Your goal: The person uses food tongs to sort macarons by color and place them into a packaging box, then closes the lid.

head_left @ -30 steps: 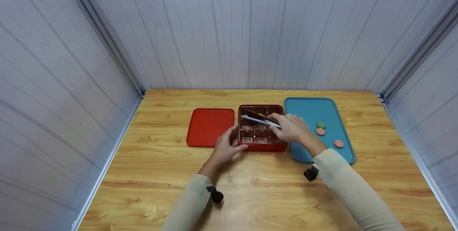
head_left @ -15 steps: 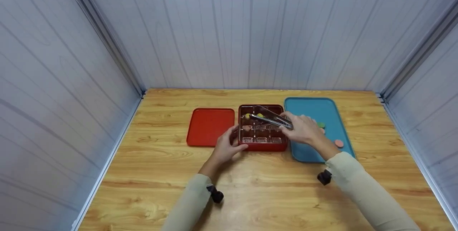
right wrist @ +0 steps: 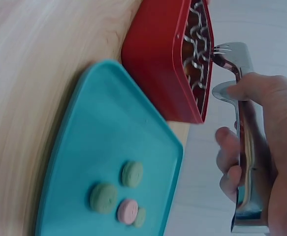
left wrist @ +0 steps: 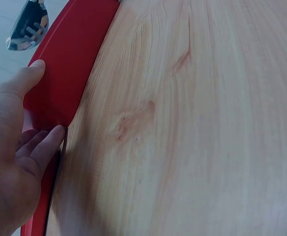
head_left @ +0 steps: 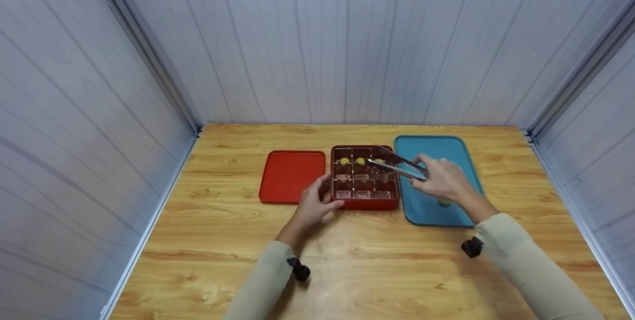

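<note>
My left hand holds the front left corner of a red box, thumb on its front wall and fingers at its left side. Inside is a clear insert divided into compartments; yellow macarons sit in the back row. My right hand grips metal tongs, one end fork-shaped and the other spoon-shaped. The tongs' tips stand apart above the box's back right part, with nothing seen between them. Beneath the right hand, green macarons and a pink macaron lie on a blue tray.
A flat red lid or tray lies left of the box. The blue tray lies close on the box's right. All stand on a wood-grain table, with pale panel walls behind and at both sides.
My right hand has moved right with the tongs, from over the box to over the blue tray. The tongs' tips have spread, and the yellow macarons now show. My left hand stays put.
</note>
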{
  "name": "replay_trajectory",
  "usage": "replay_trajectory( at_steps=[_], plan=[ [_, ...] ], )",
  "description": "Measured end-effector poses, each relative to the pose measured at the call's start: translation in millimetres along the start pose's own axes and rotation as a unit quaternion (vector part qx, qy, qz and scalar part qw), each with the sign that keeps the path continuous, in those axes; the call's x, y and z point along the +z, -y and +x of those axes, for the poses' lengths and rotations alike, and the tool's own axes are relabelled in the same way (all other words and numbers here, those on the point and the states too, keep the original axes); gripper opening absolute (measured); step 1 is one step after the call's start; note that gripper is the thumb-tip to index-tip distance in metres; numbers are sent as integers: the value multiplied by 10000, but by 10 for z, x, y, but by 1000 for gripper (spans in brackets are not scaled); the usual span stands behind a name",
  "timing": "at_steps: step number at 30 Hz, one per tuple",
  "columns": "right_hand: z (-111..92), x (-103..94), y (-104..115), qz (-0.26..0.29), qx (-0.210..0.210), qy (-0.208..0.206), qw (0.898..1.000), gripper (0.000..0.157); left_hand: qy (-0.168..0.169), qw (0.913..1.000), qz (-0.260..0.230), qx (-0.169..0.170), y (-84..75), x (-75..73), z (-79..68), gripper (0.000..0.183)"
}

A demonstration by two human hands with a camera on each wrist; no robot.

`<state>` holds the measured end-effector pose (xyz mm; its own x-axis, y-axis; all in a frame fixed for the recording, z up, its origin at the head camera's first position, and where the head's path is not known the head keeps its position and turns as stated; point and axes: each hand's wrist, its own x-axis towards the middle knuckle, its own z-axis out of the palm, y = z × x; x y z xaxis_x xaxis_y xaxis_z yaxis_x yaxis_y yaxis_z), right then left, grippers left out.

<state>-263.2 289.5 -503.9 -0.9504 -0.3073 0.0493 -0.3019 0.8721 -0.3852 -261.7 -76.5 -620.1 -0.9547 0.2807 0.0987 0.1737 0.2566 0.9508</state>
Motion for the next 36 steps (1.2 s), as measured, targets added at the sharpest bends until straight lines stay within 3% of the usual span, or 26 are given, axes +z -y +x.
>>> replay_trajectory(
  at_steps=[13,19,21,26,31,36],
  plan=[
    [-178,-268,-363,-505,-27,-263,9984,47,1,10000,-91,33,8,-21,0,93],
    [-281,-363,-565,-734,-38,-289,9969,47,-117,9973,323,654,332,-17,91,92],
    [-322,-389,-631,-780,-15,-233,9967,48,-110,9970,300,704,343,-23,92,92],
    [-434,-448,-805,-847,202,9,9962,54,-30,9992,184,354,84,-40,12,92],
    [-515,-493,-934,-844,506,249,9948,59,-38,9999,103,91,0,-23,-3,89],
    [-582,-526,-1049,-838,549,391,9942,54,-58,10000,5,29,-15,-19,-4,90]
  ],
)
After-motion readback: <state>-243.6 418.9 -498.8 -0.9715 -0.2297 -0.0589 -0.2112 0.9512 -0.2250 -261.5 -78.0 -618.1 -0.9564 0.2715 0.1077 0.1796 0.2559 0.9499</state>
